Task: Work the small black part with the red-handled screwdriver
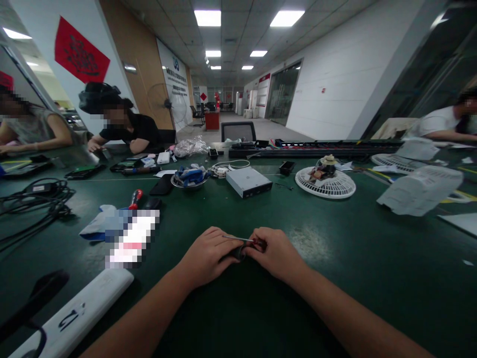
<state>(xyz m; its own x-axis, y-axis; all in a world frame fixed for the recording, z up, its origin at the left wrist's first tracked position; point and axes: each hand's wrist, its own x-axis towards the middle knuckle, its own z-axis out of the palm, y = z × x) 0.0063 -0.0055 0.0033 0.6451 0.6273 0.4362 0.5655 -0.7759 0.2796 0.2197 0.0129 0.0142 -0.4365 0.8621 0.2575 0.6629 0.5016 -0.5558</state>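
My left hand (206,257) and my right hand (274,253) meet over the green work mat (316,293) in the lower middle of the view. Between them is a small black part (239,253), pinched mainly by my left fingers; its exact shape is mostly hidden. My right fingers grip a small red-handled screwdriver (257,242), whose thin metal shaft (236,238) points left across the top of my left hand. Where the tip ends and whether it touches the black part, I cannot tell.
A white bar marked with black numerals (70,318) lies at lower left, near black cables (33,204). Ahead stand a silver optical drive (248,181), a metal bowl of blue parts (189,183) and a white fan guard (325,186). Co-workers (126,127) sit across the table.
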